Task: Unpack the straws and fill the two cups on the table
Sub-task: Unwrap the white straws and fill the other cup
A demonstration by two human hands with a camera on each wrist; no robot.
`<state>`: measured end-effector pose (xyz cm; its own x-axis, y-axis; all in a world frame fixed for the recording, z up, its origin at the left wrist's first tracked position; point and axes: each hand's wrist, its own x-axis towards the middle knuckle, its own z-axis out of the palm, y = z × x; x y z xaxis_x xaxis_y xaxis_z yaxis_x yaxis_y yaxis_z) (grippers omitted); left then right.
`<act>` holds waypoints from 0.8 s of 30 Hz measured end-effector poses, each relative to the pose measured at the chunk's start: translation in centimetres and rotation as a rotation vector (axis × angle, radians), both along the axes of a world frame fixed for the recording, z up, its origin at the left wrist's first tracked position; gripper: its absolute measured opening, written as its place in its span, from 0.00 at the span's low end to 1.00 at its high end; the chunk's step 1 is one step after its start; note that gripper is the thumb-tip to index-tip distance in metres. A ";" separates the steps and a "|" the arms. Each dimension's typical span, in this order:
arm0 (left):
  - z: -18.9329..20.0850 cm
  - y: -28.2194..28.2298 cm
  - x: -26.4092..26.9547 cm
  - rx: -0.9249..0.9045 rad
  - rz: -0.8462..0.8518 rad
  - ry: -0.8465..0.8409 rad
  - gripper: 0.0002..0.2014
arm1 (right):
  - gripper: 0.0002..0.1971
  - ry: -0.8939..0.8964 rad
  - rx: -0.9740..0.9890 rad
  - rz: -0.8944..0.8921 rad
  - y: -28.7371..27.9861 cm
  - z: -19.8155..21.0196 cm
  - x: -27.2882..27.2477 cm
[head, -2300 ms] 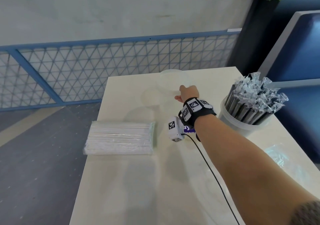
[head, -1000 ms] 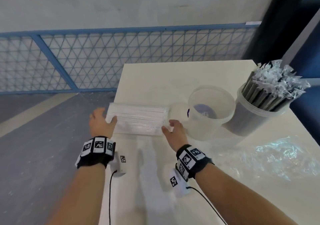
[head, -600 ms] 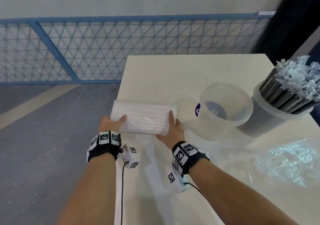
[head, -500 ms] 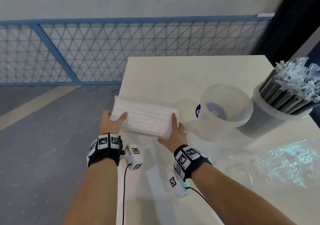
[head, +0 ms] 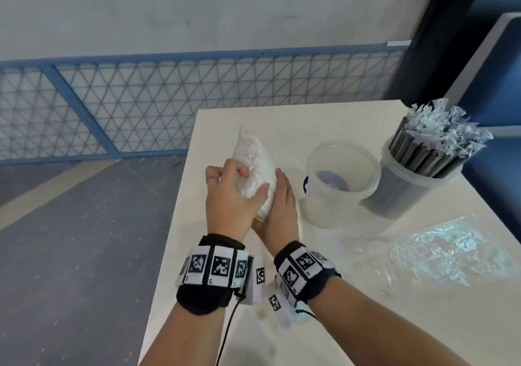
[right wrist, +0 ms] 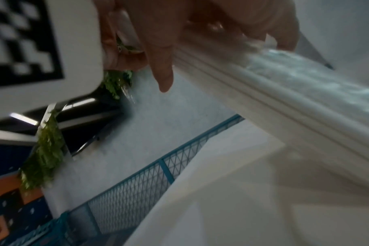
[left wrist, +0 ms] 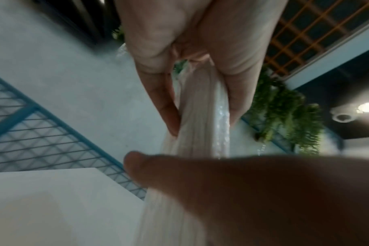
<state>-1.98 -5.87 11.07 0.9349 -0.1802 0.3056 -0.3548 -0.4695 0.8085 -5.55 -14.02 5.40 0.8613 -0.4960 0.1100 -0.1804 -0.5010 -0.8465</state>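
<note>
My left hand and right hand both clasp the pack of white straws, stood on end above the counter, its clear wrap glossy. Beside it sit two cups: one empty cup, one full cup of dark wrapped straws. A blue mesh fence fronts a grey wall.

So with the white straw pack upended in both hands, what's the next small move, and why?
Probably tear the wrap open at its top end: the left hand grips the still-sealed pack, the right hand supports it, and the clear cup beside it stands empty.
</note>
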 end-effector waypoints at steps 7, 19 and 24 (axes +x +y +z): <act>-0.1 -0.7 -0.6 -0.164 -0.392 0.133 0.44 | 0.25 -0.184 0.310 -0.090 -3.8 2.1 -2.2; -3.3 0.4 -1.2 -0.199 -0.503 0.630 0.49 | 0.20 -0.078 0.537 0.109 -7.2 2.8 -8.4; -3.0 -1.3 -3.2 -0.188 -0.428 0.577 0.37 | 0.24 -0.095 0.559 0.073 -8.1 2.5 -9.5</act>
<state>-5.13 -7.15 8.04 0.8160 -0.5579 -0.1511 0.0297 -0.2206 0.9749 -15.09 -22.15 7.93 0.8947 -0.4406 -0.0734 -0.0724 0.0190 -0.9972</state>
